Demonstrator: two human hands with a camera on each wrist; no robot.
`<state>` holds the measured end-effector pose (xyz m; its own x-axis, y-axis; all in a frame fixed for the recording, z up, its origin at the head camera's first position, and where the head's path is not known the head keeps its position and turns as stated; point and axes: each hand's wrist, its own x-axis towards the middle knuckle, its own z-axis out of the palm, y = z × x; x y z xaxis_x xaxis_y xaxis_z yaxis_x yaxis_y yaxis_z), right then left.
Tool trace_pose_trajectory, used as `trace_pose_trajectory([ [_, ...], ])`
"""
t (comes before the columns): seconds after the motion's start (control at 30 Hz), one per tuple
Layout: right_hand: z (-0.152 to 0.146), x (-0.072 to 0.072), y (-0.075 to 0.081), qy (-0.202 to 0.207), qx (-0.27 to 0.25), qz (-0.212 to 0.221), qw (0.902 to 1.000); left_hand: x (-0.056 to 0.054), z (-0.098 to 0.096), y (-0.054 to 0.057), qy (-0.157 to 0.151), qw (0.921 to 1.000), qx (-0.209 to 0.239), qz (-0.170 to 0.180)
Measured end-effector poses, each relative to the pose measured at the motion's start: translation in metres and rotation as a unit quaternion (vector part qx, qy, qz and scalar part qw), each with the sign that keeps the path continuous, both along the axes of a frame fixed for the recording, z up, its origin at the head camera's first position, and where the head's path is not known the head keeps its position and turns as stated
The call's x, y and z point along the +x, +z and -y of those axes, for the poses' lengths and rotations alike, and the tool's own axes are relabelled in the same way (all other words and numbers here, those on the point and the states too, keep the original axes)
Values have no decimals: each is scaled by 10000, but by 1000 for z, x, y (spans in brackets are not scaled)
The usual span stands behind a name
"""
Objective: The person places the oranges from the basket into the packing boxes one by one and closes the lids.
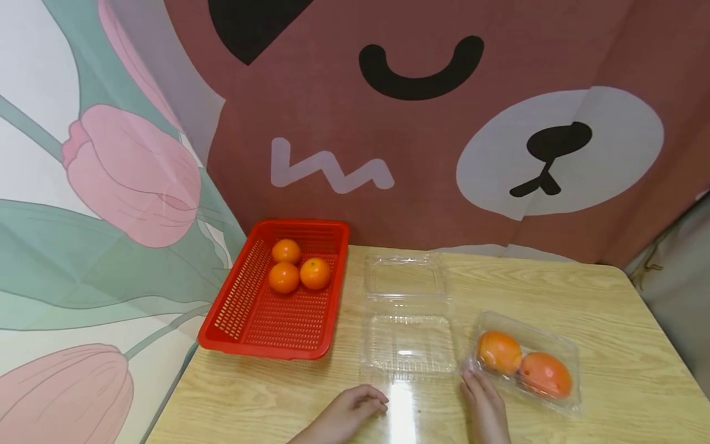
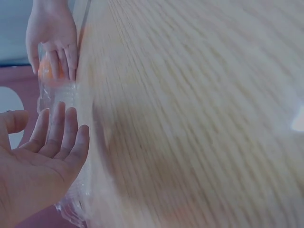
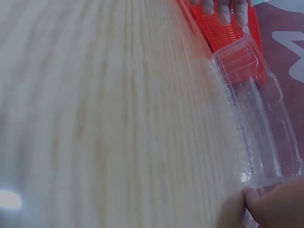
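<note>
My left hand point(image 1: 355, 410) is over the front of the table, its fingers loosely extended and nothing in them. In the head view, my right hand point(image 1: 485, 404) touches the near left corner of a clear plastic box point(image 1: 571, 351) with straight fingers. Inside that box lie two orange fruits point(image 1: 546, 374), seen through the plastic. Between the hands and farther back, an open clear clamshell container point(image 1: 410, 345) lies flat with its lid folded back. The right wrist view shows the clamshell container point(image 3: 259, 123) beyond the fingers of my right hand point(image 3: 273, 204).
At the left stands a red plastic basket point(image 1: 222, 336) with three oranges point(image 1: 315, 273) toward its back. The wooden table point(image 1: 627, 345) meets a printed curtain point(image 1: 421, 135) at its far edge. Another curtain with tulips point(image 1: 133, 179) hangs along the left.
</note>
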<state>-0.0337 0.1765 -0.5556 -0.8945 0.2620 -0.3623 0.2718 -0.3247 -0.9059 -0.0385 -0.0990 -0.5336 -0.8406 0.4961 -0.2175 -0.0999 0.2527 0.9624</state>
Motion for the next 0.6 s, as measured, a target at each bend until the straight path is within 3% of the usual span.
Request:
trace_pose_trajectory([
  [0.17, 4, -4, -6, -308, -710, -359, 9964, 2, 0, 2, -210, 9998, 6, 4],
  [0.3, 9, -7, -8, -341, -879, -543, 9941, 3, -1, 3, -367, 9991, 38, -206],
  [0.6, 19, -19, 0, 26, -438, -359, 9984, 4, -1, 5, -428, 9987, 29, -260],
])
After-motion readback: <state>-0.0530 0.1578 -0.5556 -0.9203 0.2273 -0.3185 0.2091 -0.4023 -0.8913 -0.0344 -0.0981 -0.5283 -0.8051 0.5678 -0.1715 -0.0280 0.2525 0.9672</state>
